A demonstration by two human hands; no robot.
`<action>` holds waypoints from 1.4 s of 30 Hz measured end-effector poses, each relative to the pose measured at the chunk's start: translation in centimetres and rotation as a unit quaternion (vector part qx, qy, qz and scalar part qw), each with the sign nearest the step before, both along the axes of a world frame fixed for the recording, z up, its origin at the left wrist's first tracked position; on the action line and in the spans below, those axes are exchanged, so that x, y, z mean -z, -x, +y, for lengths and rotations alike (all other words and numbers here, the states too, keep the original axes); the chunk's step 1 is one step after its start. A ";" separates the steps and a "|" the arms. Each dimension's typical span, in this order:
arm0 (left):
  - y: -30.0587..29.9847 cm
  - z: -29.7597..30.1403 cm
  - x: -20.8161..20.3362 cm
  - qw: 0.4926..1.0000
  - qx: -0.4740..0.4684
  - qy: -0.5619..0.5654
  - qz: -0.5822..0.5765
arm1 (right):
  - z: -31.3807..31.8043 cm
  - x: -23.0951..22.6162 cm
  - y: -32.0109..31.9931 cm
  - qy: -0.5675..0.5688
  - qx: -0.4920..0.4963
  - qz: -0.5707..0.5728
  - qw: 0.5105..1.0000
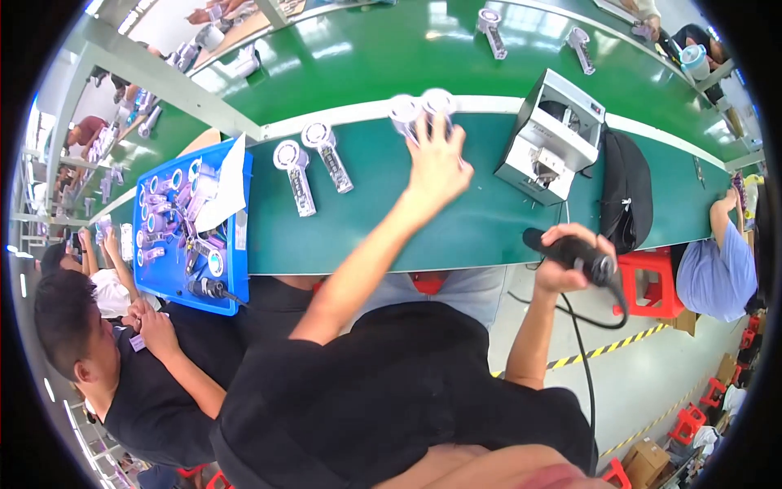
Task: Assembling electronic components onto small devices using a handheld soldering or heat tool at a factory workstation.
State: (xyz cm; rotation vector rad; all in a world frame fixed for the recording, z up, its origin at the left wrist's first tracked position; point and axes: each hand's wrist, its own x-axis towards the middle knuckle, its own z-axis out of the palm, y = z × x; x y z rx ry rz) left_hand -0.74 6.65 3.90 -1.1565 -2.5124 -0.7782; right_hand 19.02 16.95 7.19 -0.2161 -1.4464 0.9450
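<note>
Near the far edge of the green table, my left hand (440, 167) has its fingers over the handles of two white-and-purple handheld fans (439, 101), whose round heads look blurred. My palm hides most of their handles. Two more handheld fans (299, 179) lie to the left, handles toward me, with dark inner parts showing along them. My right hand (562, 265) is wrapped round a black corded electric screwdriver (580, 257), raised off the front edge of the table. Its cable hangs down on the right.
A grey screw feeder (554, 134) stands right of my left hand, beside a black bag (626, 191). At left, a blue bin (238, 265) holds several purple fan parts. Co-workers sit on both sides. A green conveyor (366, 65) carrying fans runs beyond the table. Red stools (652, 285) stand at right.
</note>
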 end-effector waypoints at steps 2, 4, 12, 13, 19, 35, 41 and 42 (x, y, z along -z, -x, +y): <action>6.8 1.7 0.6 0.997 -0.029 -0.009 0.076 | -0.5 0.8 -0.3 -0.026 0.002 0.042 0.999; 15.6 2.3 1.6 0.995 -0.030 -0.040 0.090 | -1.1 1.6 -0.1 -0.051 -0.024 0.083 0.995; 13.4 -0.1 -2.3 0.953 -0.242 0.106 0.145 | -1.0 0.8 -1.6 -0.027 -0.036 -0.003 0.999; 9.9 -1.6 -3.9 0.948 -0.269 0.106 0.130 | -0.9 0.8 -0.7 -0.009 0.001 0.067 0.998; 2.7 -15.2 -2.0 0.870 -0.474 0.130 -0.044 | 2.0 1.4 -0.6 0.083 -0.021 0.033 0.996; -6.1 -8.4 0.8 0.983 -0.102 -0.094 -0.117 | 5.2 -9.9 4.0 0.040 -0.127 0.061 0.989; -8.9 -6.3 1.6 0.993 -0.097 -0.070 -0.010 | 8.4 -9.7 8.8 0.014 -0.172 -0.018 0.985; -8.9 -6.5 1.7 0.993 -0.097 -0.073 -0.012 | 8.2 -9.5 8.8 0.012 -0.169 -0.031 0.985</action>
